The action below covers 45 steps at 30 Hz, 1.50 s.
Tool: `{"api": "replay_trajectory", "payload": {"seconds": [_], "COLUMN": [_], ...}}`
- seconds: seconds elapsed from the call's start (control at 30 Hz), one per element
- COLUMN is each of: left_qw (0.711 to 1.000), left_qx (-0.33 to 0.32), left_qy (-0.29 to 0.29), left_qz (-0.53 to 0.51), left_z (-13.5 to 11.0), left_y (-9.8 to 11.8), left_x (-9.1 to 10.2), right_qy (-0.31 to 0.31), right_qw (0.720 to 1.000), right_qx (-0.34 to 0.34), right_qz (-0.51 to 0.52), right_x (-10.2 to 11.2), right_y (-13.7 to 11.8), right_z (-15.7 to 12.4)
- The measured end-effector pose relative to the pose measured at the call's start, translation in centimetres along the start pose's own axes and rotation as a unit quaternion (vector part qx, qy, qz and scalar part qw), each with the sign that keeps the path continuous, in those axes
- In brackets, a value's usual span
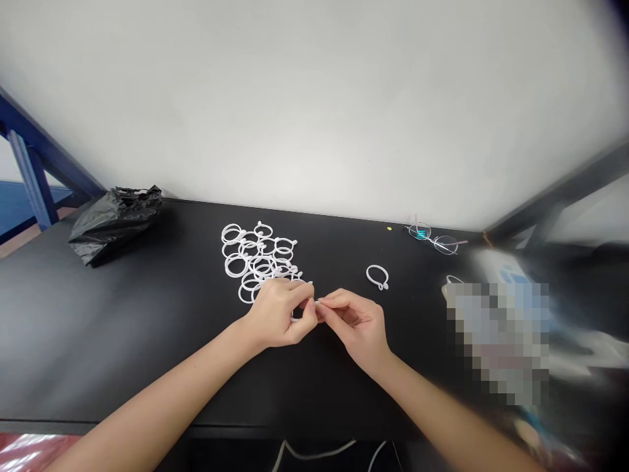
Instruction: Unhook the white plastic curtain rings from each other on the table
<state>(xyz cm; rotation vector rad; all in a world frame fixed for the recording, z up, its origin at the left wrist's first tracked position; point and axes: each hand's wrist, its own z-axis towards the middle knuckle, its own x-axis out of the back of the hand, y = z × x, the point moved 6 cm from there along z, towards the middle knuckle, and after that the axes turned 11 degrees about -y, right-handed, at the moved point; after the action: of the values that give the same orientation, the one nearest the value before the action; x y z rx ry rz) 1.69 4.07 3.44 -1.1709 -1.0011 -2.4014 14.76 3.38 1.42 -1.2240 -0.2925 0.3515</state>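
My left hand and my right hand meet at the middle of the black table, both closed with fingertips pinched together. Between them is a white curtain ring, of which only small bits show; the fingers hide the rest. Just behind my left hand lies a spread of several white curtain rings, overlapping each other, each with a small eyelet knob. A single curtain ring rests apart from these, beyond my right hand, with its eyelet toward me.
A crumpled black plastic bag sits at the left back. Eyeglasses lie near the wall at right, beside a small yellow-green speck. A blurred, pixelated item occupies the right side. Pale cables hang below the front edge.
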Motion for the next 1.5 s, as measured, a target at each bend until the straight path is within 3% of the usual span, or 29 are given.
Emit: {"api": "replay_trajectory", "payload": {"seconds": [0.13,0.23,0.3,0.37,0.5,0.6,0.77,0.93,1.0,1.1,1.17,1.23,1.37,1.5], "left_qw": [0.998,0.994,0.992,0.991,0.989,0.989,0.990,0.997,0.999,0.998,0.996,0.996,0.998,0.997], "left_qx": [0.007,-0.005,-0.011,-0.010,-0.004,-0.002,0.017,0.030,0.006,-0.031,-0.023,-0.005,-0.009,-0.020], "left_qy": [0.019,0.049,0.040,0.019,-0.023,-0.042,-0.050,-0.012,0.000,-0.043,-0.086,-0.090,-0.036,-0.008], "left_qz": [0.060,0.096,0.116,0.132,0.144,0.139,0.133,0.076,0.042,0.026,0.023,0.029,0.056,0.079], "left_z": [0.3,0.4,0.5,0.5,0.5,0.5,0.5,0.4,0.4,0.4,0.4,0.4,0.3,0.2], "left_y": [-0.3,-0.8,-1.4,-2.1,-2.9,-3.0,-3.4,-2.7,-1.6,0.1,0.5,0.4,0.1,0.0], "left_x": [0.6,1.4,1.5,1.3,0.5,0.1,0.6,1.8,1.8,0.6,-0.4,-0.7,-0.2,0.3], "right_qy": [0.012,0.067,0.090,0.100,0.110,0.087,0.038,0.029,0.022,-0.022,-0.048,-0.052,0.006,0.031], "right_qw": [0.989,0.954,0.927,0.904,0.865,0.851,0.889,0.918,0.929,0.949,0.954,0.952,0.938,0.950], "right_qx": [0.015,0.038,0.032,0.002,-0.120,-0.165,-0.128,-0.028,0.015,0.080,0.117,0.141,0.138,0.057], "right_qz": [-0.145,-0.289,-0.363,-0.415,-0.476,-0.491,-0.438,-0.394,-0.369,-0.305,-0.273,-0.266,-0.318,-0.306], "right_x": [0.8,2.4,4.0,6.0,10.1,11.1,8.8,5.5,4.4,2.7,1.9,1.5,1.7,2.2], "right_y": [-0.7,-1.6,-1.8,-1.6,-0.1,0.9,1.2,-0.6,-1.4,-2.3,-2.6,-2.7,-2.8,-1.7], "right_z": [0.2,0.5,0.9,1.4,1.4,0.9,1.1,1.4,1.2,1.0,0.8,0.6,0.6,0.7]}}
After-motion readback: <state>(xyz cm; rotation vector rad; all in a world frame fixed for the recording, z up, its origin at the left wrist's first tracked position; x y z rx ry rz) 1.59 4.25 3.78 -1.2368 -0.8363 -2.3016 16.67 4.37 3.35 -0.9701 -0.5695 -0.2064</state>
